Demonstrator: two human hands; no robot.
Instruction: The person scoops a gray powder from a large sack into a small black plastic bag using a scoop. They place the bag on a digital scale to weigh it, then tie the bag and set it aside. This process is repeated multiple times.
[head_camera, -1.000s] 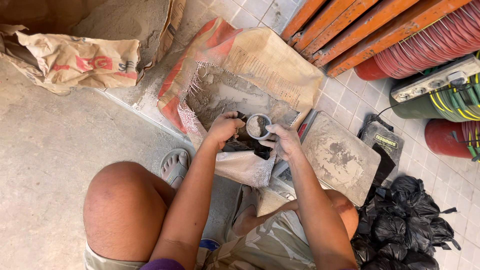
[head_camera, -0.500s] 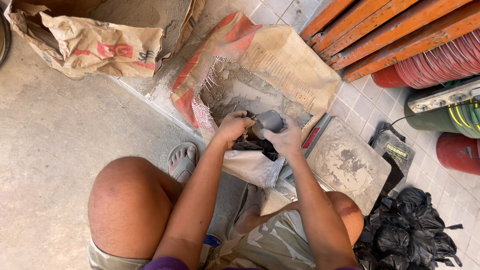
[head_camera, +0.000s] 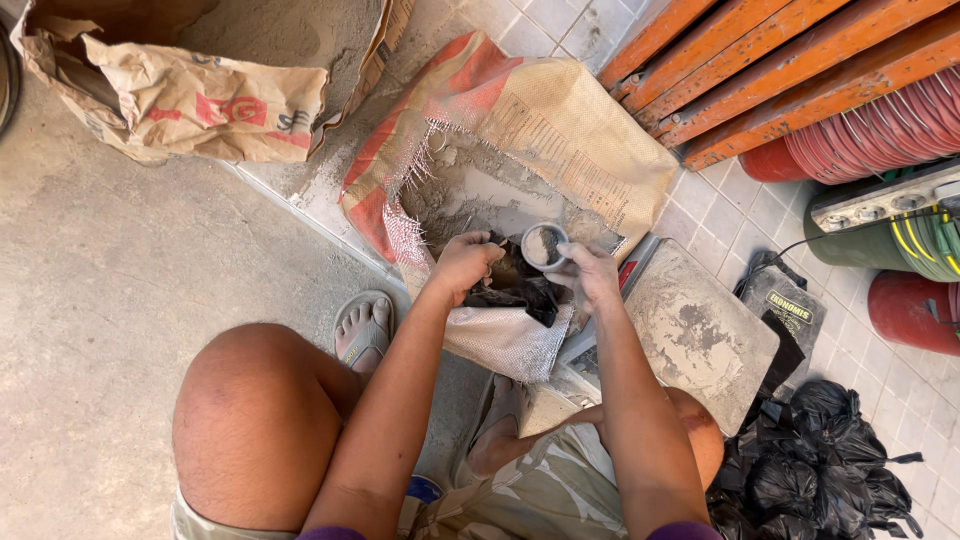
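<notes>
Gripping a small round cup (head_camera: 545, 245) at centre frame, the right hand (head_camera: 592, 275) closes its fingers around the cup's side and tilts it, grey powder showing inside. Just left of it, the left hand (head_camera: 462, 265) is closed on the rim of a black plastic bag (head_camera: 525, 292), pinching it open beneath the cup. That bag sits on a pale woven sack (head_camera: 505, 340) resting over the person's lap, and behind both hands lies a torn cement sack (head_camera: 510, 150) with loose grey powder exposed. From this head view, the likeliest slip is powder missing the bag's mouth: the opening looks narrow and floppy, held on one side only, so if the left grip slackens the rim could fold shut and the pour would land on the woven sack or the tiled floor (head_camera: 720, 205). A quick tip of the cup could also raise dust. To the right, a dusty flat scale (head_camera: 700, 335) lies close by and could catch any spill. No other view is available.
</notes>
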